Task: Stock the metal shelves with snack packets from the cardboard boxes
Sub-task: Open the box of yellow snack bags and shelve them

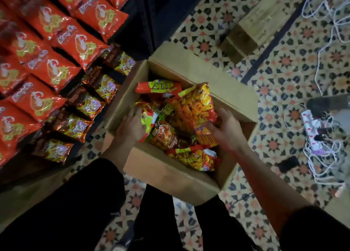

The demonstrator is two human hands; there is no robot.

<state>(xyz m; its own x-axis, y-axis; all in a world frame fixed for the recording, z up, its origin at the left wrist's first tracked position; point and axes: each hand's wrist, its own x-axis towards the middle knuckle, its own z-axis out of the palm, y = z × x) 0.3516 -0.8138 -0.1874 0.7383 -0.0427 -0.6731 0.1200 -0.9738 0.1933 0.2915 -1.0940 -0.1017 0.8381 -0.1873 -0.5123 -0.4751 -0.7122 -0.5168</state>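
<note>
An open cardboard box (pixel 166 173) stands on the tiled floor, holding several red, yellow and green snack packets. My right hand (pixel 226 129) grips the lower edge of a large yellow packet of ring snacks (pixel 197 104), which leans upright in the box. On the box's left side, my left hand (pixel 130 126) lies on a green and red packet (pixel 148 118); its fingers look curled round the packet's edge. At the left, the shelves (pixel 140 19) carry rows of orange-red packets (pixel 56 36) above brown and yellow packets (pixel 87 103).
A wooden block (pixel 251 29) lies on the floor beyond the box. At the right, a white power strip (pixel 314 131) sits among tangled white cables (pixel 322 42). My dark-trousered legs stand just before the box. A second cardboard flap (pixel 24 197) shows at lower left.
</note>
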